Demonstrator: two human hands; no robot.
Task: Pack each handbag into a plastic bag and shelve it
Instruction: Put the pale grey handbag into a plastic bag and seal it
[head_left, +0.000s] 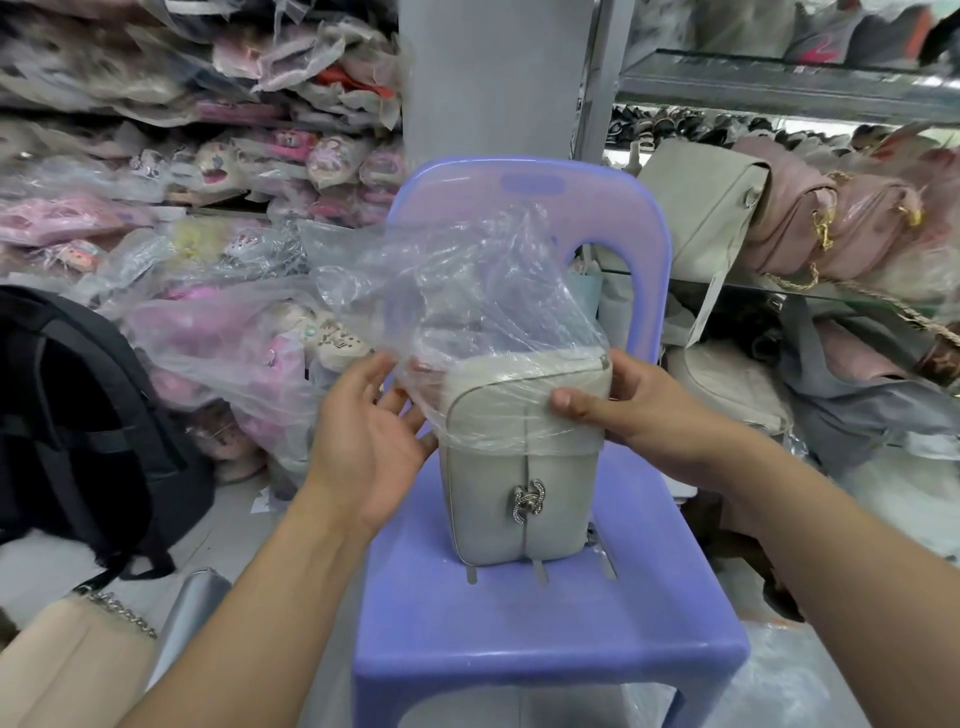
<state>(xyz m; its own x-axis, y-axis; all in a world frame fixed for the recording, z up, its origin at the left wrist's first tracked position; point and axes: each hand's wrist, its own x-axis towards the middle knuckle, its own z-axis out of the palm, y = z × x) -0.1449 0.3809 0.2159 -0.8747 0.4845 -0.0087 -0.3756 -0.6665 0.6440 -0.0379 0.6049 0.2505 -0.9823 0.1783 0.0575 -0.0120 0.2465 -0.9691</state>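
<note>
As the right hand grips handbag and plastic bag rim, the left hand hovers open alongside.

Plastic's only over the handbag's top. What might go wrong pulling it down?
The grey handbag stands on end on the purple chair, steadied by the right hand; a hard tug may tip it off. The thin plastic bag is stretched tight over its corners and might tear, or snag on the metal clasp.

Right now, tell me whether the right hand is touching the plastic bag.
Touching. The head view shows the right hand pressing its thumb onto the plastic bag over the handbag.
</note>
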